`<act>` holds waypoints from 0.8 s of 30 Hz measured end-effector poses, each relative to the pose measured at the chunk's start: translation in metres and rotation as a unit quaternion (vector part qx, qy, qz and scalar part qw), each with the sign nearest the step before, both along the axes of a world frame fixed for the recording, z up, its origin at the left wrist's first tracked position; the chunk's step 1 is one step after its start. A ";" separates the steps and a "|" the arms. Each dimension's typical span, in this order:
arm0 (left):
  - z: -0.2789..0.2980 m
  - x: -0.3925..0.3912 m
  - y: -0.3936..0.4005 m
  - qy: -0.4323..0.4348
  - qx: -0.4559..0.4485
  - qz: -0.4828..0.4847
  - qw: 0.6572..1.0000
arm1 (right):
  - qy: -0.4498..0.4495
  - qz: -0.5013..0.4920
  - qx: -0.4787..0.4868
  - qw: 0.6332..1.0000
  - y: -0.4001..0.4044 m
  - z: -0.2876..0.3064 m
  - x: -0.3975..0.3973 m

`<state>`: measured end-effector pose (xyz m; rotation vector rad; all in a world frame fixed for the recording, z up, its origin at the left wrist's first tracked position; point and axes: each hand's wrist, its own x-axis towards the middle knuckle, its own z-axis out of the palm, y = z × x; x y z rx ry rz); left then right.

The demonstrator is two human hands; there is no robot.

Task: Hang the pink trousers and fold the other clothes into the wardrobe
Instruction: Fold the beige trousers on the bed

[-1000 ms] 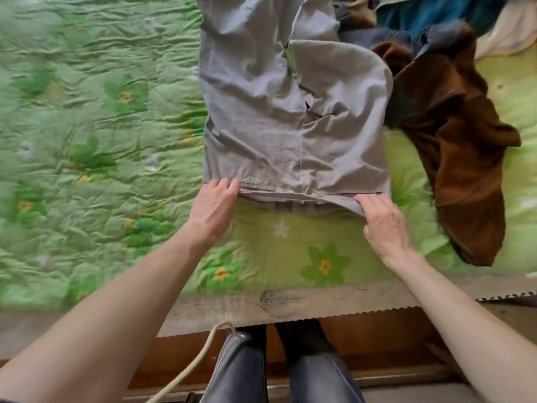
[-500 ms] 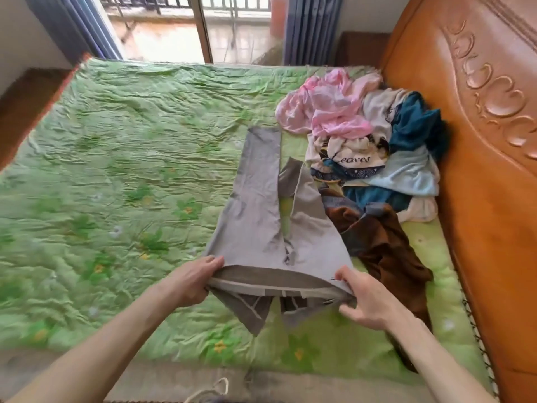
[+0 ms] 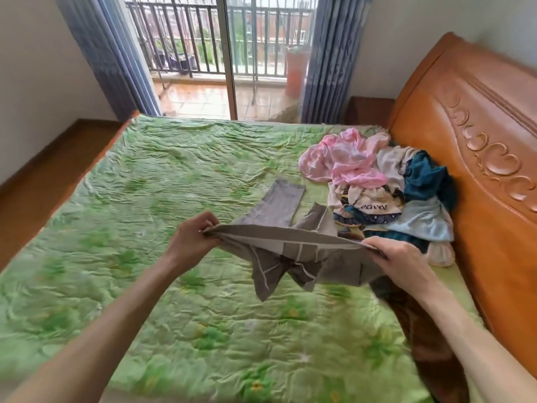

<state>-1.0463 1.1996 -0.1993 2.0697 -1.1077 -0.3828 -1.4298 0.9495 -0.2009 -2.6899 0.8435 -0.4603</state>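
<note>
Grey trousers (image 3: 287, 251) are hanging stretched between both hands above the green quilted bedspread (image 3: 180, 175), near the middle of the view. The left hand (image 3: 193, 238) is pinching the waistband at its nine o'clock end, fingers curled around the fabric edge. The right hand (image 3: 398, 258) is gripping the three o'clock end, thumb on top and fingers tucked under the cloth. The waistband is being held taut and lifted, with inside-out pocket linings dangling below it toward six o'clock. One grey leg is trailing away toward twelve o'clock and lying flat on the bedspread; the other is partly folded just beside it.

At about two o'clock from the hands, a pile of clothes is sitting against the carved wooden headboard (image 3: 479, 158). The pink trousers (image 3: 345, 161) are lying crumpled on the far side of that pile, touching a cream printed top (image 3: 374, 202) and a teal garment (image 3: 427, 175). A pale blue garment (image 3: 421, 219) is resting on the near side of the pile. A brown garment (image 3: 421, 330) is lying at four o'clock, partly hidden under the right forearm. Blue curtains (image 3: 116, 59) are hanging on either side of a balcony door (image 3: 226, 53) at twelve o'clock.
</note>
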 end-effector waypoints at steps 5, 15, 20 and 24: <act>0.054 0.062 0.008 0.142 -0.147 0.029 0.979 | -0.184 -0.090 0.050 0.978 0.029 0.063 0.071; 0.196 0.178 0.032 0.180 -0.193 -0.117 0.957 | -0.348 -0.169 0.091 0.918 0.107 0.215 0.177; 0.275 0.212 0.045 0.245 -0.080 -0.289 0.922 | -0.302 -0.125 0.121 0.937 0.133 0.301 0.200; 0.314 0.210 0.046 0.321 -0.091 -0.346 0.877 | -0.283 0.001 0.310 0.908 0.119 0.343 0.209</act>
